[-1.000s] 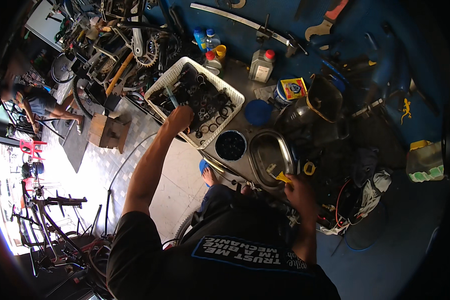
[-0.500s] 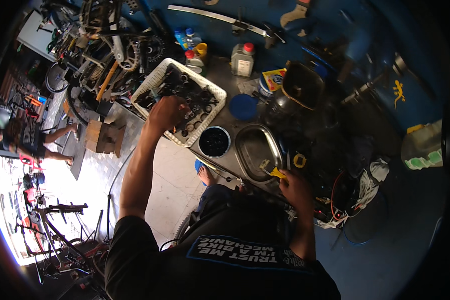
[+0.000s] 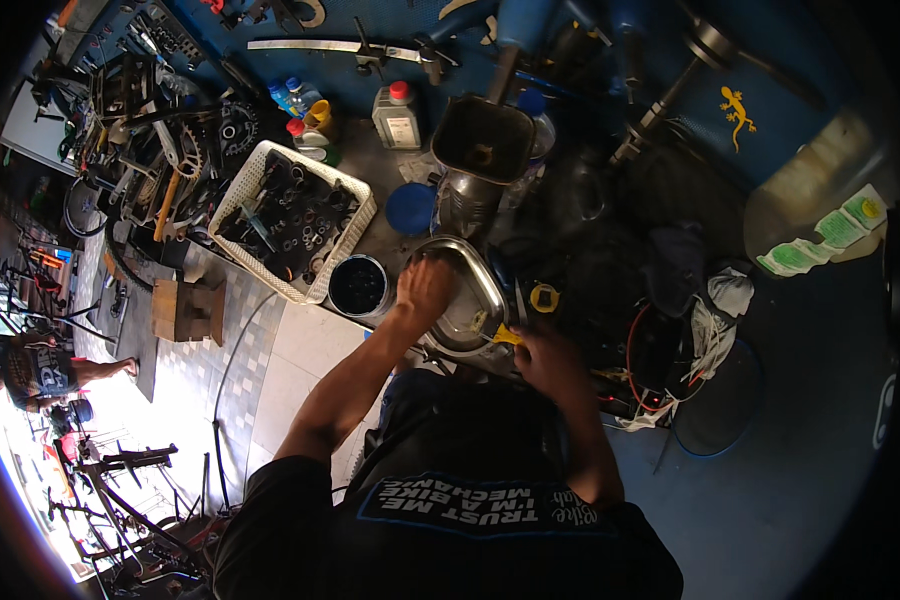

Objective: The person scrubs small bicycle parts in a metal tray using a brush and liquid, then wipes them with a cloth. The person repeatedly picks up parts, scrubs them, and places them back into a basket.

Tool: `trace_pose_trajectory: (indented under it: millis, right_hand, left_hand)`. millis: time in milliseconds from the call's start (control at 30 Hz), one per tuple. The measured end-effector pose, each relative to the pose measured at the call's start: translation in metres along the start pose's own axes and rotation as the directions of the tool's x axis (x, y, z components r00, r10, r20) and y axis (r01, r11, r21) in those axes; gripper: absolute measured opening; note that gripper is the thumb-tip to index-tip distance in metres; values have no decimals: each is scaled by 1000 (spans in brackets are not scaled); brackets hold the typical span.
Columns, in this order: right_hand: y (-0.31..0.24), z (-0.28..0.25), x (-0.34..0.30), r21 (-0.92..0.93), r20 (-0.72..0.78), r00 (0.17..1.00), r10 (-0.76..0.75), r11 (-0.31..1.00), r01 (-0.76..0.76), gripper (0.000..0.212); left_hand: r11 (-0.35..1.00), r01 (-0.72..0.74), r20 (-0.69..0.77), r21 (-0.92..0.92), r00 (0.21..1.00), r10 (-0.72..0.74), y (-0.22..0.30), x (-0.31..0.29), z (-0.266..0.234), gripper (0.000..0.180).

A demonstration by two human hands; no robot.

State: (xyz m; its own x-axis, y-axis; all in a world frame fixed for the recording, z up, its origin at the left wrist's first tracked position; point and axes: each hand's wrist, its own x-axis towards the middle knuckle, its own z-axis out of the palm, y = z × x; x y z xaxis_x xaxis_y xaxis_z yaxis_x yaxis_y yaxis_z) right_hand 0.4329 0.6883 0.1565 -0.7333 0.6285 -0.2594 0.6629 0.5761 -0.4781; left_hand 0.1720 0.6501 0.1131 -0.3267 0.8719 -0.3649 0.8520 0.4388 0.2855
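My left hand (image 3: 428, 290) is over the left side of an oval metal tray (image 3: 495, 290); its fingers are in shadow and smeared, so I cannot tell what they hold. In my right hand (image 3: 548, 362) is a brush with a yellow handle (image 3: 507, 335), its bristles down in the tray's near end. Left of the tray stands a round tub of dark liquid (image 3: 359, 287). Beyond it, a cream plastic basket (image 3: 366, 215) contains many small dark metal parts and rings.
A blue lid (image 3: 408, 209), a grey bottle with a red cap (image 3: 398, 118) and a square dark funnel-like container (image 3: 483, 140) stand behind the tray. A round yellow item (image 3: 544, 297) lies to its right. Cables (image 3: 705, 345) hang farther right. Another person (image 3: 45, 370) is at far left.
My left hand has left the basket and come right to the metal tray. The right hand still grips the brush in the tray. The whole view has shifted to the right.
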Motion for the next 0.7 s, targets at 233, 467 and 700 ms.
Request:
trace_pose_trajectory:
  millis: [233, 467, 700]
  right_hand:
    - [14, 6, -6, 29, -49, 996, -78, 996, 80, 37]
    - [17, -1, 0, 67, -3, 997, -73, 995, 73, 38]
    - [17, -1, 4, 65, -10, 996, -91, 994, 91, 36]
  left_hand:
    - [997, -44, -325, -57, 946, 23, -7, 21, 43, 33]
    - [952, -224, -394, -209, 910, 128, -13, 31, 51, 29]
    - [963, -108, -196, -248, 979, 59, -5, 36, 33, 28]
